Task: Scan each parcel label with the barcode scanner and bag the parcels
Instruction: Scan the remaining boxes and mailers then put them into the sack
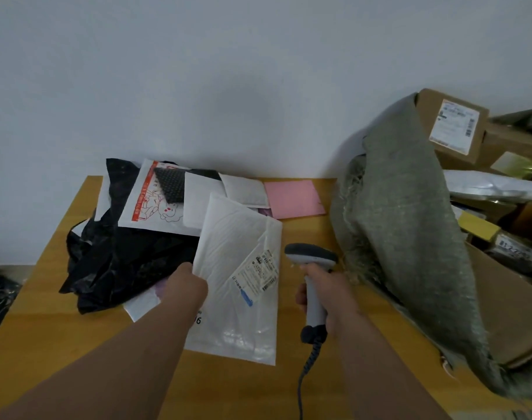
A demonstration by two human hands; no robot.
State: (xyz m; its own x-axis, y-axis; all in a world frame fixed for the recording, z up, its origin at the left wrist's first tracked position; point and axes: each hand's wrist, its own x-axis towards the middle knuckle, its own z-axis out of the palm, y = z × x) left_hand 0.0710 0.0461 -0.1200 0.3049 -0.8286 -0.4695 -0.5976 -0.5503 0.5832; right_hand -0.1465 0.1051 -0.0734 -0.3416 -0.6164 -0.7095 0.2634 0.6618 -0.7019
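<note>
My left hand [184,286] grips the left edge of a large white bubble mailer [237,256], held tilted above the wooden table [61,331]. Its shipping label [257,275] faces up near the mailer's right edge. My right hand [325,294] grips the handle of a grey and white barcode scanner [311,260], whose head sits just right of the label. The scanner's coiled cable [308,365] hangs toward me. A grey-green woven sack [410,231] stands open at the table's right edge.
A heap of parcels lies behind the mailer: black plastic bags [122,256], a white mailer with red print [151,198], small white mailers and a pink envelope [293,198]. Cardboard boxes [452,125] and more parcels are stacked at the right, behind the sack.
</note>
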